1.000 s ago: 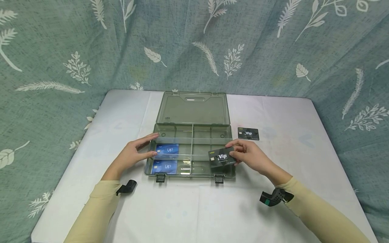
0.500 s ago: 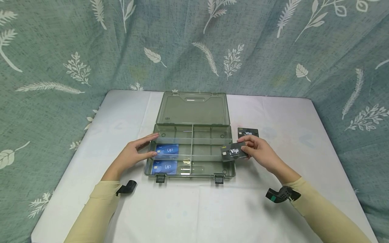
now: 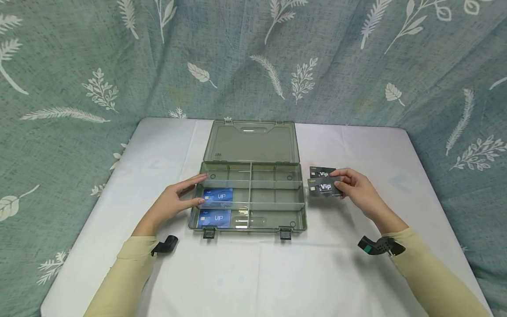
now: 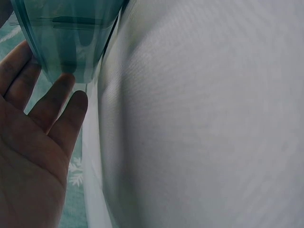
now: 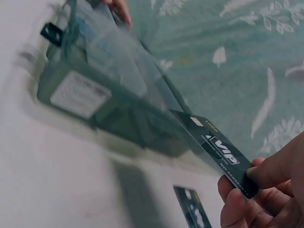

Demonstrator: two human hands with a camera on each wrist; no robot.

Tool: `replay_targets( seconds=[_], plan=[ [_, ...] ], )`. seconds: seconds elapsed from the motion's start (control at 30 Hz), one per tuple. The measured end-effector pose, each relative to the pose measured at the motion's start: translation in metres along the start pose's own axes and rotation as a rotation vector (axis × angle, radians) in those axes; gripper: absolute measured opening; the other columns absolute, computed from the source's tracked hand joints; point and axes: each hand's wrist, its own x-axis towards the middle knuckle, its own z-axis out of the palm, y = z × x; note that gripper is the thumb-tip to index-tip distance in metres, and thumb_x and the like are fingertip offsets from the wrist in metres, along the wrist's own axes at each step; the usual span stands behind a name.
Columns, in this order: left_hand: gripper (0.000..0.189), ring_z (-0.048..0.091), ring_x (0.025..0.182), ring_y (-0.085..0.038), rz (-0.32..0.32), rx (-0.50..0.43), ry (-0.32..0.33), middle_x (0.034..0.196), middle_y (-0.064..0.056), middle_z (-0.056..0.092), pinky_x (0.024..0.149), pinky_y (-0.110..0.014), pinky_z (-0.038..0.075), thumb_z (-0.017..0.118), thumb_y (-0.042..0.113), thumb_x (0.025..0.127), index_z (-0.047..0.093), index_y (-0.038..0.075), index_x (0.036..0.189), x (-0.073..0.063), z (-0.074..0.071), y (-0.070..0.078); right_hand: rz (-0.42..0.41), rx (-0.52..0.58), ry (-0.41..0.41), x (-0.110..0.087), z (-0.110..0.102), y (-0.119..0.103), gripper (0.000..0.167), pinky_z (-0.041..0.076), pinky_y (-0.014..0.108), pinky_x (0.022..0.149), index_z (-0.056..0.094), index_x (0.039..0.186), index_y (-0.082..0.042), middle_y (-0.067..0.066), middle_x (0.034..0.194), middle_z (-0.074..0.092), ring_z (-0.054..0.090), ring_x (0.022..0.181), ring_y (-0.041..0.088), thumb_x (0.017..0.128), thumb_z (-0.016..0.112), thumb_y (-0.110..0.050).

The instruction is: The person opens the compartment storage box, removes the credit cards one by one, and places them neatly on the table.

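My right hand (image 3: 358, 189) pinches a black VIP card (image 3: 322, 187) by its right end, thumb on top, just right of the grey-green divided plastic box (image 3: 277, 217). In the right wrist view the held card (image 5: 213, 147) is tilted above the table. A second black VIP card (image 3: 317, 171) lies on the table, partly overlapped by the held one in the head view. My left hand (image 3: 178, 196) touches the box's left side with fingers spread and fairly straight. Two blue VIP cards (image 3: 219, 196) sit in the box's left middle and left front compartments.
The box's lid (image 3: 253, 141) is folded back flat behind it, and two latches (image 3: 208, 232) stick out in front. White cloth covers the table (image 3: 237, 277). A leaf-patterned green curtain (image 3: 237, 53) surrounds the back and sides.
My right hand has carried the black VIP card rightward and away from me, from over the box's right front compartment to beside the other black card. The left hand has stayed put.
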Motion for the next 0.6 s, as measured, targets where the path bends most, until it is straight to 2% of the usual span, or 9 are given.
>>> replay_targets(
  seconds=[0.13,0.33,0.6],
  plan=[
    [0.07,0.035,0.148,-0.02,-0.004,-0.007,-0.002,0.158,0.01,0.041,0.122,-0.043,0.032,0.081,0.029,0.09,0.051,0.02,0.152,0.0,0.0,-0.001,0.021,-0.038,0.038,0.004,-0.008,0.009,0.034,0.058,0.03,0.071,0.053,0.138,0.002,0.025,0.119,0.061,0.06,0.086,0.014,0.106,0.053,-0.007],
    [0.068,0.034,0.149,-0.025,0.006,-0.019,-0.007,0.159,0.004,0.042,0.122,-0.047,0.031,0.08,0.022,0.09,0.051,0.017,0.152,0.0,0.0,-0.001,0.059,-0.057,0.085,0.013,-0.021,0.026,0.035,0.057,0.026,0.071,0.051,0.14,0.003,0.023,0.122,0.059,0.057,0.09,0.013,0.107,0.05,-0.008],
    [0.069,0.035,0.148,-0.016,-0.005,-0.022,0.003,0.157,0.012,0.042,0.122,-0.037,0.032,0.081,0.03,0.089,0.052,0.021,0.151,0.0,0.0,-0.001,0.144,-0.059,0.164,0.024,-0.039,0.044,0.037,0.054,0.02,0.069,0.048,0.142,0.003,0.018,0.12,0.055,0.053,0.093,0.012,0.107,0.046,-0.009]
  ],
)
